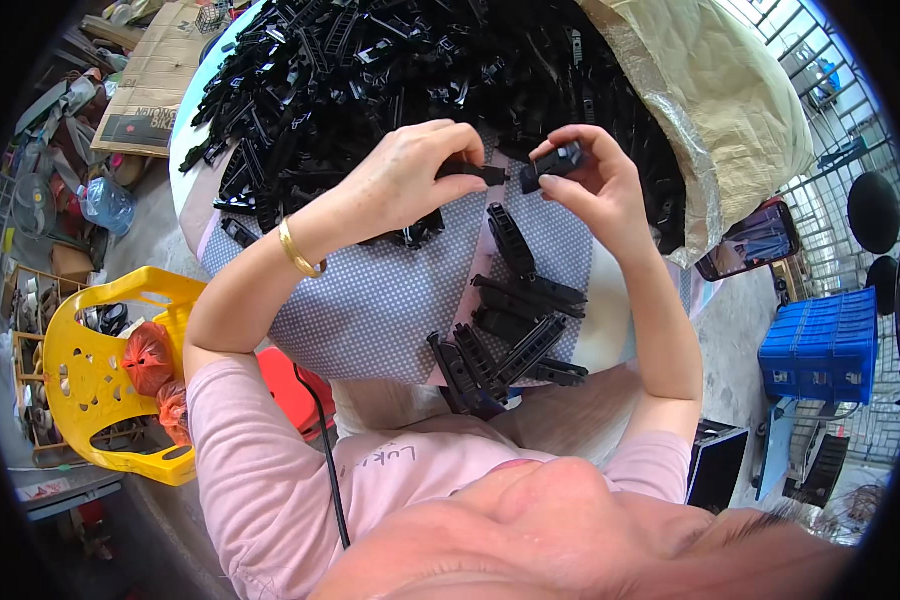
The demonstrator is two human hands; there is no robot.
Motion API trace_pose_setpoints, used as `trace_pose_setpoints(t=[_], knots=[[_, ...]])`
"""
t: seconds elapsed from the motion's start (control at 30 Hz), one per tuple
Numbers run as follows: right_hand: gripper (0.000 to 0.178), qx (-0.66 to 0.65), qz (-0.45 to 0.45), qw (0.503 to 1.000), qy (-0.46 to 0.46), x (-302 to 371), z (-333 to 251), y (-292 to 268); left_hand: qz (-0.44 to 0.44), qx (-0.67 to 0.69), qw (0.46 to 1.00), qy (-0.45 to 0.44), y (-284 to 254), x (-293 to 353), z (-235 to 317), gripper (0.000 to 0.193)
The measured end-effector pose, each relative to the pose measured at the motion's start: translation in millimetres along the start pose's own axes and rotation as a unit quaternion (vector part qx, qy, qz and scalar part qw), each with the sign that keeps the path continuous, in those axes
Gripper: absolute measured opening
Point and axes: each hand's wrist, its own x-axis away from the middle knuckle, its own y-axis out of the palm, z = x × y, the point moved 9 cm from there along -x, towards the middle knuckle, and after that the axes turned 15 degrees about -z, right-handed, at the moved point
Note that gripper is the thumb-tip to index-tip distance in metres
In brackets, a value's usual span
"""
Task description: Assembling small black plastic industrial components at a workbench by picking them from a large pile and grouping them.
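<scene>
Over the middle of the cloth-covered table [370,300] my two hands face each other, each closed on a black plastic part. Between thumb and fingers, my left hand [400,175] pinches a slim black piece [492,174] whose tip points right; its other end is hidden in my palm. My right hand [605,190] grips a blockier black piece [560,165] by thumb and fingertips. A narrow gap lies between the two pieces. Just below, a long ribbed black part [510,240] lies on the cloth, and several similar parts [500,345] lie loosely piled at the table's near edge.
A large heap of black plastic parts [310,70] covers the table's far side. At right are a pale plastic sack [730,100], a phone [750,240] and a blue crate [820,345]. A yellow chair [80,400] with red bags [148,358] stands at left.
</scene>
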Motion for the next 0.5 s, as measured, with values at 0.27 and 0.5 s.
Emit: trace_pose_setpoints(t=[0.27, 0.5], knots=[[0.035, 0.012, 0.006, 0.995, -0.096, -2, -10, 15, -0.041, 0.283, 0.955, -0.085, 29, -8, -19, 0.040], [0.030, 0.199, -0.004, 0.967, -0.159, -1, -26, 25, -0.007, 0.298, 0.953, -0.058, 26, 1, -18, 0.051]])
